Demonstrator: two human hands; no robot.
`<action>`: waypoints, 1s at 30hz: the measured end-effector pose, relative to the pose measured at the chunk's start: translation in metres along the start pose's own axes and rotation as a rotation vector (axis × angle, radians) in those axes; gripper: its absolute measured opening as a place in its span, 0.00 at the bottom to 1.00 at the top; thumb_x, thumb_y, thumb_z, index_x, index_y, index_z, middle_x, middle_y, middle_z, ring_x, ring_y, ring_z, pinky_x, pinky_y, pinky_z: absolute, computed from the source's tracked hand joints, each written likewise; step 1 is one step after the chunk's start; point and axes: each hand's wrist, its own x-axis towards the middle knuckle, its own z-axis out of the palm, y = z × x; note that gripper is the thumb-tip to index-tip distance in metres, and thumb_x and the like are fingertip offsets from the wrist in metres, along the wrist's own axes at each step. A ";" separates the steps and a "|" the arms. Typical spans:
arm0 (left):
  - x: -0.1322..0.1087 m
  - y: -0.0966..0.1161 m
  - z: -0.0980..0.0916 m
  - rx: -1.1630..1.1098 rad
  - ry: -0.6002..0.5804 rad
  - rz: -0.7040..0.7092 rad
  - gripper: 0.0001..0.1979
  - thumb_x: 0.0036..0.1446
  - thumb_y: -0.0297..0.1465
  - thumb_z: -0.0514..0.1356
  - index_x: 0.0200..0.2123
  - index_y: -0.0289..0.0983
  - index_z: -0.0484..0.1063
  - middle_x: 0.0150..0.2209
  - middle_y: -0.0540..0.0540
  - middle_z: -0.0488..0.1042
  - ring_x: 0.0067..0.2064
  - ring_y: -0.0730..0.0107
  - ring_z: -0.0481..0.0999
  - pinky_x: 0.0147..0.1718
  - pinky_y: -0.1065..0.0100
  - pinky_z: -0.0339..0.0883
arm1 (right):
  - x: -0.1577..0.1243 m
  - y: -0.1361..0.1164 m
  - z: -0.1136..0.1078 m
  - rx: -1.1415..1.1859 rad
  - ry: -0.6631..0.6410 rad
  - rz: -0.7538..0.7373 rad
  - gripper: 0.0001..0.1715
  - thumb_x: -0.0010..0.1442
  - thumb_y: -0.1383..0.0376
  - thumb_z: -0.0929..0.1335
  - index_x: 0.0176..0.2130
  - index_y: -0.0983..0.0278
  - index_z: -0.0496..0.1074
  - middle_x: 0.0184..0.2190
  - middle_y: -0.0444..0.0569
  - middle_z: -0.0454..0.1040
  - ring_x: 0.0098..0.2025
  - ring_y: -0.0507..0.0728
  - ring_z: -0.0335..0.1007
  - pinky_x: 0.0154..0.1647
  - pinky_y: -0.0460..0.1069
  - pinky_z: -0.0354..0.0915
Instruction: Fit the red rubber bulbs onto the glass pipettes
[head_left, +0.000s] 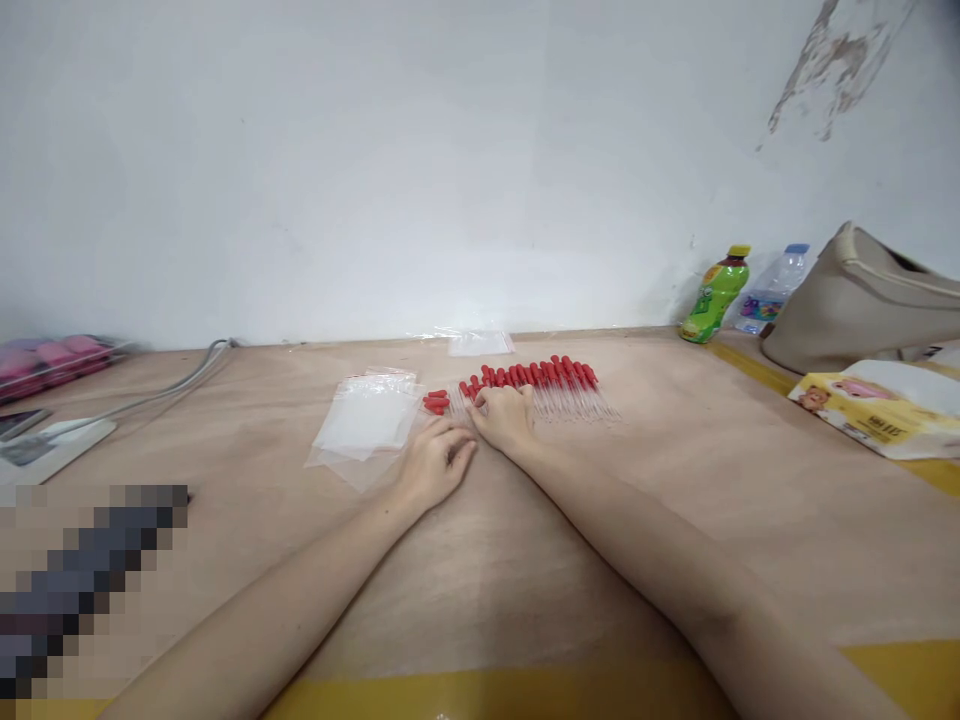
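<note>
A row of clear thin tubes with red rubber caps point(555, 373) lies on the brown table, right of centre. Several loose red caps point(436, 402) lie just left of the row. My right hand point(504, 415) rests at the row's left end, its fingers bent down by the tubes; what its fingertips hold, if anything, is too small to tell. Close beside it, my left hand point(439, 460) has curled fingers near the loose caps, and its fingertips are partly hidden. A stack of clear plastic bags point(367, 415) lies left of my left hand.
Against the wall lies another clear bag point(481, 344). At the right are a green bottle point(716, 296), a clear bottle point(772, 290), a beige bag point(847, 300) and a tissue pack point(885, 412). Cables point(172, 385) and pink items point(64, 355) are at the left.
</note>
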 end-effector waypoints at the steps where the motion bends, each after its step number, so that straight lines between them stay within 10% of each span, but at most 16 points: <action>1: 0.001 -0.005 0.000 0.067 0.055 -0.035 0.08 0.54 0.30 0.54 0.33 0.37 0.72 0.37 0.45 0.72 0.42 0.62 0.69 0.43 0.60 0.63 | 0.000 0.000 0.000 0.004 0.001 -0.004 0.11 0.55 0.59 0.63 0.27 0.63 0.70 0.28 0.45 0.74 0.34 0.53 0.64 0.41 0.52 0.42; 9: 0.009 -0.037 0.003 0.246 0.071 -0.238 0.15 0.52 0.32 0.55 0.45 0.37 0.67 0.45 0.41 0.67 0.47 0.58 0.66 0.46 0.58 0.62 | 0.004 -0.010 0.003 -0.035 -0.114 -0.011 0.14 0.54 0.57 0.63 0.26 0.62 0.72 0.27 0.47 0.74 0.34 0.55 0.64 0.41 0.54 0.43; 30: 0.008 -0.033 -0.002 0.097 -0.054 -0.340 0.10 0.55 0.35 0.51 0.40 0.40 0.61 0.40 0.46 0.71 0.40 0.61 0.71 0.38 0.62 0.64 | -0.006 -0.013 -0.008 -0.106 -0.173 -0.098 0.17 0.58 0.58 0.59 0.29 0.58 0.74 0.29 0.48 0.73 0.36 0.56 0.62 0.41 0.55 0.43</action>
